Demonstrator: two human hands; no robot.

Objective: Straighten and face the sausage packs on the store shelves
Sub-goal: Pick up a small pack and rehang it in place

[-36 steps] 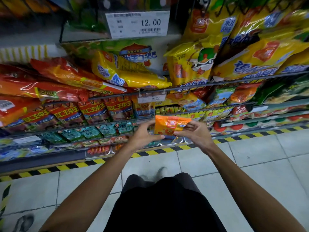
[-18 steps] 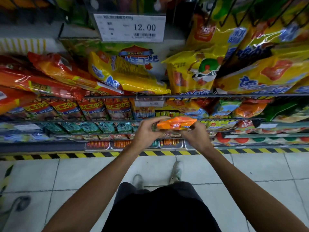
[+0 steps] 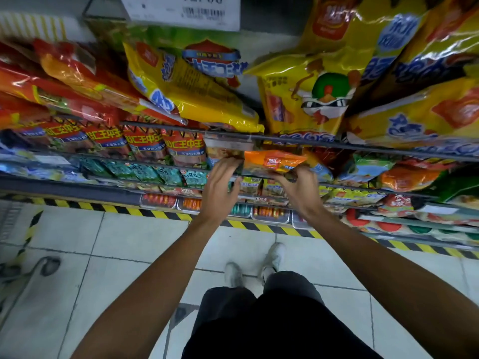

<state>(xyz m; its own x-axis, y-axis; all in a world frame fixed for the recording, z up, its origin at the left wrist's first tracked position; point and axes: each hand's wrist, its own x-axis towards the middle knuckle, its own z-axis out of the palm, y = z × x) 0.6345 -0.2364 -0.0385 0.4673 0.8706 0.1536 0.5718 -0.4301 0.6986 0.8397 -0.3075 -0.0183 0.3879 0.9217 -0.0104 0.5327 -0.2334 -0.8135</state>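
Hands share the orange sausage pack (image 3: 272, 163): right hand (image 3: 298, 189) pinches its lower edge while left hand (image 3: 223, 182), fingers loosely spread and gripping nothing plainly, should steady it label-forward behind the shelf rail (image 3: 337, 145).

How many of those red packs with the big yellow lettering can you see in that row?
4 red packs stand side by side in one row, just left of the left hand. Another may be half hidden at the far left.
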